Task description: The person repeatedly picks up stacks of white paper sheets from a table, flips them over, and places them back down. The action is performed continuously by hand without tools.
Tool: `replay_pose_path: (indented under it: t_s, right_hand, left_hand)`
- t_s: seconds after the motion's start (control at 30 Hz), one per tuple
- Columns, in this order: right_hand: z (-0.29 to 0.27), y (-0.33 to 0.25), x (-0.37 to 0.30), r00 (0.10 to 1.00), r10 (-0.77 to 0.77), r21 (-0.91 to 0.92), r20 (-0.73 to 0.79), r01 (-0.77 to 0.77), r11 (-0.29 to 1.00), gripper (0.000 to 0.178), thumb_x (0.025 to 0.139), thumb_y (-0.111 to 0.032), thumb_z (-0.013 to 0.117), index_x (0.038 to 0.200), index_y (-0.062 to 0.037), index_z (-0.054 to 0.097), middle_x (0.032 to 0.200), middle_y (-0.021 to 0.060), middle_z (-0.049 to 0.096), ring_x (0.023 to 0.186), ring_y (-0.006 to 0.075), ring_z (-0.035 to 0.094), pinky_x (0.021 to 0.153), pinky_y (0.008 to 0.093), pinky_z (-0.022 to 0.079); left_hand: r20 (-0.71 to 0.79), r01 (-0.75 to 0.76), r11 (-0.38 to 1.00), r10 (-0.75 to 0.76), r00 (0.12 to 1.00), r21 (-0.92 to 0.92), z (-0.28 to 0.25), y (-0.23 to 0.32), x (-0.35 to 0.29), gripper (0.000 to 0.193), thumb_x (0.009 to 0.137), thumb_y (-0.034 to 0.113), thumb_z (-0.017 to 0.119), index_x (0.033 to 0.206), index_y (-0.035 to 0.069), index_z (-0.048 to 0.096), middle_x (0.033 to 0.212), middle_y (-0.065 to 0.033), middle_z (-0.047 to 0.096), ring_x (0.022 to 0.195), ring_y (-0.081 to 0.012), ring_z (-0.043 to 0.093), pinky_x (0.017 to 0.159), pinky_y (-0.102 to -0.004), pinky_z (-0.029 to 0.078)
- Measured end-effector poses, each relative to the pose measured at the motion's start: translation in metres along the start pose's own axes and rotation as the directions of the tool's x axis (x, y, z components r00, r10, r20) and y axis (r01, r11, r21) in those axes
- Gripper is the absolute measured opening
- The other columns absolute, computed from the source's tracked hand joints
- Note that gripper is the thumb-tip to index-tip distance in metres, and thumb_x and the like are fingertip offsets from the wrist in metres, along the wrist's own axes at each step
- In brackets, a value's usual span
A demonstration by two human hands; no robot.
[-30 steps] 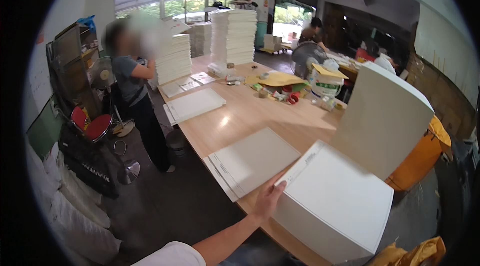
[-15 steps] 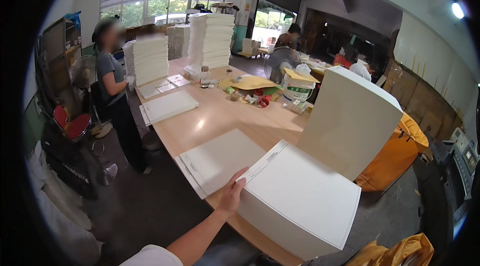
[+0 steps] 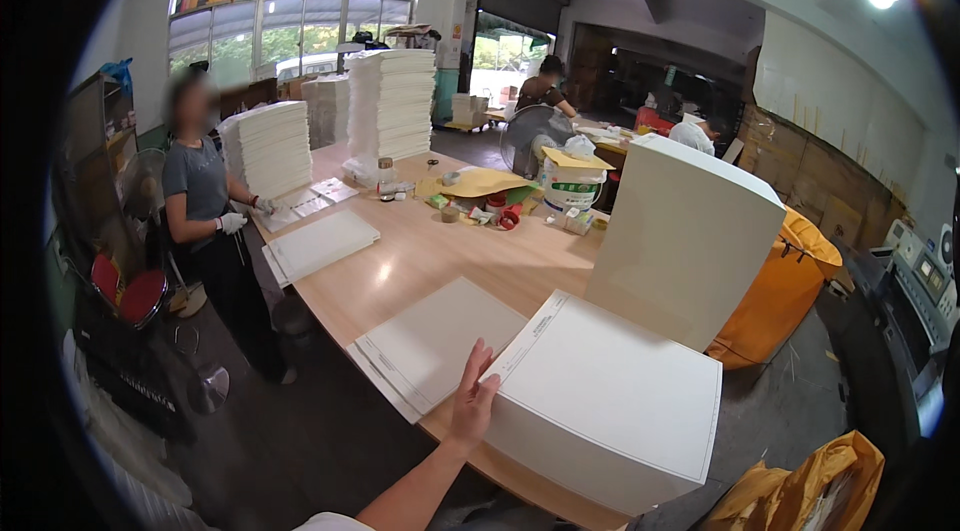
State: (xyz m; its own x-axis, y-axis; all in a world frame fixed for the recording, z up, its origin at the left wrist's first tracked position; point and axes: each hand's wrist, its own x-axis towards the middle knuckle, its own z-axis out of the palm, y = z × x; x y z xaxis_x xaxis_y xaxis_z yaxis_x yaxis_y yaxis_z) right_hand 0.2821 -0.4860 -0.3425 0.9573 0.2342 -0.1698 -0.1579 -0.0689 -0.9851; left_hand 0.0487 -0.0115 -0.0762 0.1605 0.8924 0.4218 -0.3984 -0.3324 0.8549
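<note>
My left hand [image 3: 472, 407] is at the near left corner of a thick stack of white printed sheets [image 3: 610, 386]. Its fingers are stretched upward and apart from the thumb, with nothing gripped. The thumb lies by the stack's edge; whether it touches the paper I cannot tell. My right hand is out of view. A low pile of printed sheets [image 3: 445, 341] lies flat just left of the thick stack. Behind that stack, a much taller block of white paper [image 3: 685, 241] stands on the table.
The wooden table [image 3: 430, 266] bears tall paper stacks [image 3: 392, 111], a white bucket [image 3: 572, 186], tape rolls and a yellow sheet. At the left edge stands a person [image 3: 195, 181] in white gloves. Orange bags [image 3: 775, 281] are at the right, beside a machine [image 3: 925, 281].
My left hand's fingers have loosened from the stack's edge and straightened upward. The view has shifted slightly. The person at the left has turned, and both gloved hands now show.
</note>
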Motion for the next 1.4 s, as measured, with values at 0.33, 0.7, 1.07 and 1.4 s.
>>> replay_pose_path:
  t_s: [0.33, 0.7, 1.07, 1.4]
  right_hand:
    - [0.189, -0.278, -0.001, 0.968, -0.222, 0.539, 0.12, 0.124, 0.833, 0.056, 0.115, -0.043, 0.043, 0.153, -0.0023, 0.054, 0.151, 0.0121, 0.06, 0.142, 0.0248, 0.052, 0.12, 0.0391, 0.037]
    - [0.145, -0.325, -0.01, 0.899, -0.134, 0.146, 0.418, 0.078, 0.986, 0.06, 0.114, -0.035, 0.045, 0.166, -0.0059, 0.038, 0.161, 0.0104, 0.048, 0.148, 0.0247, 0.043, 0.126, 0.0409, 0.028]
    - [0.181, -0.303, -0.022, 0.949, -0.233, 0.333, 0.213, 0.154, 0.93, 0.079, 0.104, -0.049, 0.052, 0.165, -0.0029, 0.035, 0.165, 0.0163, 0.041, 0.152, 0.0301, 0.036, 0.128, 0.0434, 0.023]
    - [0.136, -0.232, 0.043, 0.949, -0.158, 0.332, 0.273, 0.061, 0.941, 0.073, 0.114, -0.06, 0.039, 0.16, -0.0029, 0.045, 0.163, 0.0131, 0.049, 0.151, 0.0272, 0.047, 0.125, 0.0431, 0.033]
  left_hand:
    - [0.119, -0.006, 0.992, -0.009, 0.993, 0.127, -0.01, -0.004, 0.009, 0.05, 0.104, 0.011, 0.051, 0.151, -0.006, 0.057, 0.155, -0.0168, 0.059, 0.145, -0.025, 0.053, 0.122, -0.0351, 0.038]
    - [0.099, 0.117, 0.988, -0.108, 0.989, -0.097, 0.007, 0.011, 0.001, 0.057, 0.106, 0.018, 0.041, 0.157, -0.006, 0.05, 0.159, -0.0189, 0.054, 0.145, -0.0277, 0.051, 0.124, -0.0377, 0.035]
    - [0.167, 0.157, 0.978, -0.134, 0.977, -0.135, 0.0, 0.012, 0.009, 0.065, 0.103, 0.022, 0.039, 0.162, -0.002, 0.043, 0.163, -0.0188, 0.048, 0.148, -0.0295, 0.048, 0.125, -0.043, 0.035]
    - [0.479, 0.641, 0.752, -0.51, 0.714, -0.155, -0.056, -0.048, 0.056, 0.083, 0.112, 0.069, 0.027, 0.17, 0.01, 0.031, 0.173, -0.0121, 0.037, 0.158, -0.0293, 0.036, 0.13, -0.0443, 0.029]
